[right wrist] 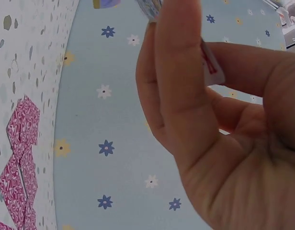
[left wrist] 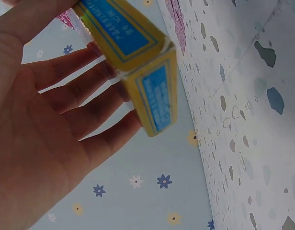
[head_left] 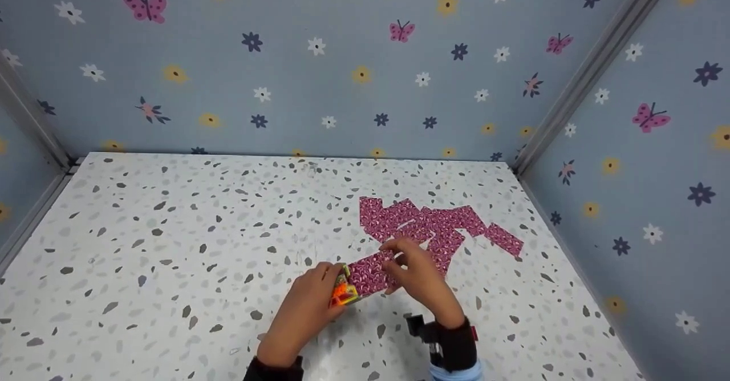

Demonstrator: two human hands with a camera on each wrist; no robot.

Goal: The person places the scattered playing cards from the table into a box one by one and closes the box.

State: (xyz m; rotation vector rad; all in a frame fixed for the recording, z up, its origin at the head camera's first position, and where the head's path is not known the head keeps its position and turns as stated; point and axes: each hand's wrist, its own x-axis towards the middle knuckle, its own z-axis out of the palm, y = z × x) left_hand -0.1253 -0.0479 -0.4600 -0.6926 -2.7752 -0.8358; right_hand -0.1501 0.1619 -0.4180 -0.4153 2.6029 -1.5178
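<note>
My left hand (head_left: 307,304) grips a small card box by its sides. In the left wrist view the card box (left wrist: 152,91) is yellow with blue printed panels, fingers along one side and the thumb across the other. Between thumb and fingers, my right hand (head_left: 423,281) pinches playing cards (head_left: 368,272) with pink-and-white patterned backs. Their left ends meet the box's mouth in the head view. A white corner of a card (right wrist: 214,72) with a red mark shows between the fingers in the right wrist view; how many cards are held is hidden.
Several more pink-backed cards (head_left: 450,221) lie spread and overlapping on the speckled white table (head_left: 171,244), beyond the right hand. One card (head_left: 505,239) lies at the spread's right end. Blue flowered panels (head_left: 319,73) stand along the table's back and sides.
</note>
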